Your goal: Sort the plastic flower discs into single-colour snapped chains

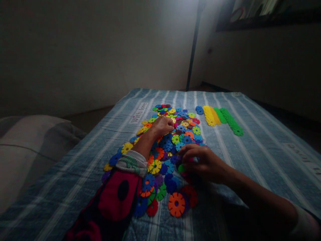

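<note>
A heap of colourful flower-shaped plastic discs [155, 166] with notched rims spreads over a striped cloth. My left hand [162, 126] is over the upper middle of the heap, its fingers curled in; whatever they may hold is hidden. My right hand [200, 161] reaches in low from the right at the heap's edge. Its fingers are bent but apart, close over the discs, and I make out nothing gripped in them. Nearest to me lies an orange disc [173, 205], with a darker red-orange disc [191, 195] beside it.
Right of the heap lie overlapping rows of discs: a short blue group [199, 110], a yellow row [209, 116] and a green row [231, 122]. The striped cloth [253, 140] covers the surface. A dark pole [193, 50] stands behind; pale bedding [32, 144] is at left.
</note>
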A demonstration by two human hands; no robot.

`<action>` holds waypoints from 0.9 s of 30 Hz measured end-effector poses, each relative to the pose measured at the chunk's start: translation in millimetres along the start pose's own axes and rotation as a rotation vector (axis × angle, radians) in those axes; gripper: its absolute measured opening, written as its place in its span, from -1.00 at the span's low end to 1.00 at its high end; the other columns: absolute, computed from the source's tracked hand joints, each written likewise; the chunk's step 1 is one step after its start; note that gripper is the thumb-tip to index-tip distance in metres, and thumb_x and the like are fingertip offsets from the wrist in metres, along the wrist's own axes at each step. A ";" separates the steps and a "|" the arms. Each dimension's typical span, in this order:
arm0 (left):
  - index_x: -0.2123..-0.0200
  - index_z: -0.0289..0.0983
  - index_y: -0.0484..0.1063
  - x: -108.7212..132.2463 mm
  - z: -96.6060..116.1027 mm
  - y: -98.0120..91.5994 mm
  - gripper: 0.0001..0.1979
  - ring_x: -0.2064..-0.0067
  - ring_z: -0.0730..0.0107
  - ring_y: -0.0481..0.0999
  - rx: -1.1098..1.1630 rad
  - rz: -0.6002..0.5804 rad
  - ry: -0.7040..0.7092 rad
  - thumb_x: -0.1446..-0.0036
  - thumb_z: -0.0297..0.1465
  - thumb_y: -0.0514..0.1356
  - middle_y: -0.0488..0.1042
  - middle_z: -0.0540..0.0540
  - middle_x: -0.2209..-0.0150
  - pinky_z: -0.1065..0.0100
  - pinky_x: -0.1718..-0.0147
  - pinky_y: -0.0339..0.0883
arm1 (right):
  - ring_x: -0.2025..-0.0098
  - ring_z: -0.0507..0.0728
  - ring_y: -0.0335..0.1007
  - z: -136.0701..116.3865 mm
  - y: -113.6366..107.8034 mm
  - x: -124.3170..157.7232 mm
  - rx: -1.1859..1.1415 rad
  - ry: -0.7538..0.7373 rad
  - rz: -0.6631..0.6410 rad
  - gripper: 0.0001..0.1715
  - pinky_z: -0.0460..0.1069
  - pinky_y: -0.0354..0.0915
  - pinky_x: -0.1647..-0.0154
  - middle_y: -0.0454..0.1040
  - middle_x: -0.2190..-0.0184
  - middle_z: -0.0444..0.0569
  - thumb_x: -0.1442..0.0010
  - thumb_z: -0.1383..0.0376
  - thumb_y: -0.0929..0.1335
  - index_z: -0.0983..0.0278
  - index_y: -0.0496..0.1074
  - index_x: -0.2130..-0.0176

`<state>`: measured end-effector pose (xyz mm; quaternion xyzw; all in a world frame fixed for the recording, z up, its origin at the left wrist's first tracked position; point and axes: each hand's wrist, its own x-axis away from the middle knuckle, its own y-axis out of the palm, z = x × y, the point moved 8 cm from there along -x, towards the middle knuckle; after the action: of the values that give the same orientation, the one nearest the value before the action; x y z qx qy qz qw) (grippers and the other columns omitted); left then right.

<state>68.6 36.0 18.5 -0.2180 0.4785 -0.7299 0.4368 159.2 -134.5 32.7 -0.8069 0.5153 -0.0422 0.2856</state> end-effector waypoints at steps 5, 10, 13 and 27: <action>0.48 -0.28 0.59 -0.1 -0.2 -0.6 -0.83 0.41 0.42 0.42 -0.017 -0.003 -0.015 0.13 -0.47 0.17 0.50 0.03 0.55 0.45 0.45 0.18 | 0.24 0.10 0.44 10.5 -13.6 -1.8 -0.106 0.084 0.073 -0.90 0.02 0.32 0.16 0.53 0.31 -0.06 -0.10 0.29 0.39 0.26 0.53 0.37; 0.49 -0.28 0.57 -0.6 -2.1 0.2 -0.84 0.39 0.43 0.43 -0.026 -0.008 -0.030 0.12 -0.45 0.17 0.51 0.03 0.53 0.46 0.44 0.19 | 0.36 0.06 0.39 16.3 -20.7 -1.8 -0.113 0.153 0.123 -0.86 -0.03 0.30 0.27 0.49 0.43 -0.10 -0.07 0.26 0.38 0.29 0.52 0.41; 0.49 -0.29 0.57 0.1 -1.2 -0.6 -0.83 0.40 0.43 0.43 -0.027 -0.007 -0.025 0.11 -0.45 0.16 0.51 0.03 0.53 0.46 0.44 0.19 | 0.46 0.01 0.32 19.2 -21.9 -2.5 -0.128 0.175 0.136 -0.85 -0.08 0.26 0.40 0.43 0.54 -0.15 -0.06 0.27 0.36 0.29 0.48 0.47; 0.49 -0.31 0.54 1.3 -2.6 -3.5 -0.82 0.43 0.42 0.43 0.051 -0.005 -0.045 0.15 -0.42 0.14 0.49 0.01 0.56 0.46 0.48 0.18 | 0.50 0.00 0.24 42.2 -52.8 -2.7 0.007 0.158 0.265 -0.83 -0.12 0.18 0.47 0.36 0.59 -0.14 -0.03 0.30 0.30 0.30 0.44 0.51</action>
<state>64.5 36.8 20.4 -0.2244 0.4494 -0.7378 0.4509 215.9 -98.4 24.8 -0.7250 0.6381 -0.0690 0.2499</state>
